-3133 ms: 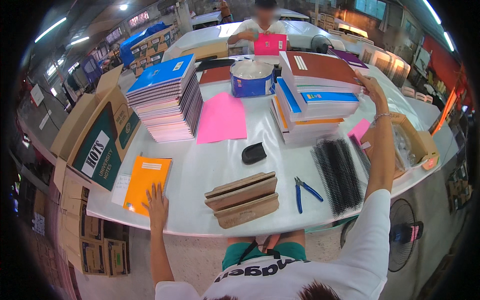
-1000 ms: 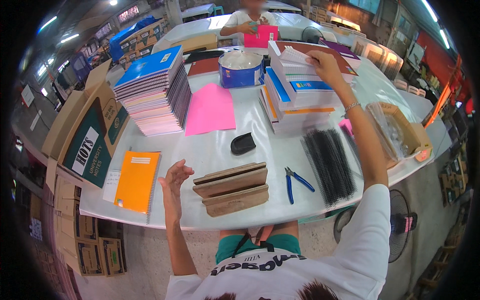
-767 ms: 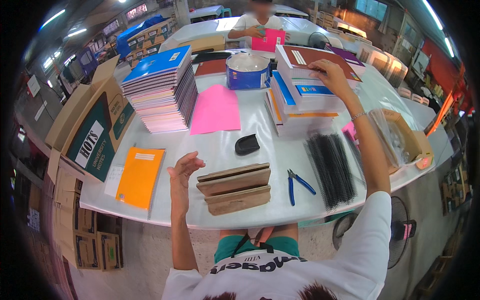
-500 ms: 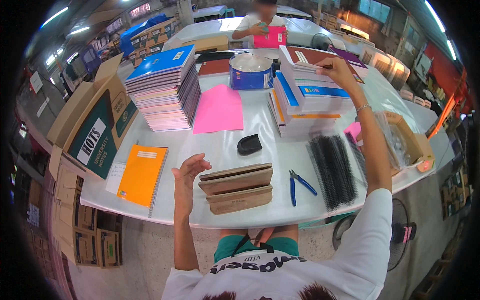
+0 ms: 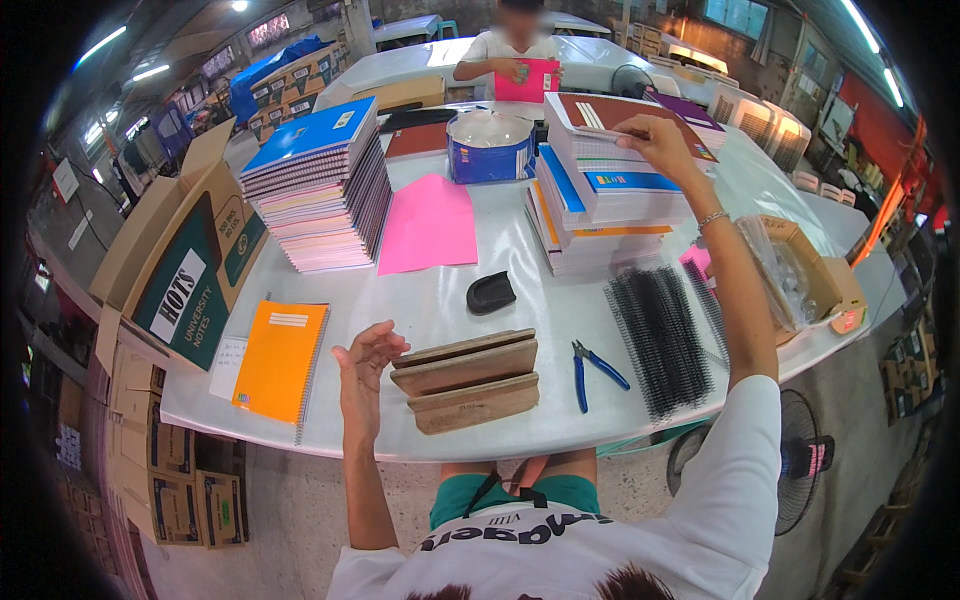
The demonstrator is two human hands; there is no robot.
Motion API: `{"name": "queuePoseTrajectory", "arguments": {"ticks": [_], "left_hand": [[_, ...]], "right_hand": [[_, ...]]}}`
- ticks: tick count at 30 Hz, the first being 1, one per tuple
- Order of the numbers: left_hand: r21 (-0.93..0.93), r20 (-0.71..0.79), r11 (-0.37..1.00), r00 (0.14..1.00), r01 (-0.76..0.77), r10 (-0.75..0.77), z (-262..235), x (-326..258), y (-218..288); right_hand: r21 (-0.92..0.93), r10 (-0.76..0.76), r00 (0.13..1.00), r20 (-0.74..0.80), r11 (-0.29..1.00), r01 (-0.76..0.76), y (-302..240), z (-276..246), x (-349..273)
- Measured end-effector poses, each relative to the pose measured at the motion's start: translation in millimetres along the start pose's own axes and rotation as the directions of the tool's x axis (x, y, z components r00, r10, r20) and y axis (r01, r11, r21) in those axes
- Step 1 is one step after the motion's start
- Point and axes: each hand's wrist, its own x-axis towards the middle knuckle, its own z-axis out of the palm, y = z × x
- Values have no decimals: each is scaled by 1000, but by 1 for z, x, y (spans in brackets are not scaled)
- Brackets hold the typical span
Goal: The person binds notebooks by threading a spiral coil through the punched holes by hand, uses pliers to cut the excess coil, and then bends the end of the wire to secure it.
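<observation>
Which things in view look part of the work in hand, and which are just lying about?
Likely part of the work:
- brown-covered stack, right hand at its front edge
- wooden rack, left hand open beside it
- black coils, pliers, orange notebook, all within reach

Probably just lying about:
- floor fan
- floor cartons
</observation>
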Motion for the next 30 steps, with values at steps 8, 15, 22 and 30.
{"name": "queuePoseTrajectory", "arguments": {"ticks": [8,15,22,30], "left_hand": [[-27,5,999,1000,21,-20,-4,-3,-4],[-93,-23,995,999,32,-34,-9,-6,-7],[-155,-22,987,998,51,-55,-9,-8,-9],[-131,-58,990,996,55,-63,-20,-18,-3]], "right_hand": [[-25,7,999,-41,1000,-8,1,3,-1],[26,81,997,-1,996,-81,0,1,4],[-573,-322,946,-22,780,252,5,20,-7],[-486,-199,973,114,843,230,-33,19,-4]]}}
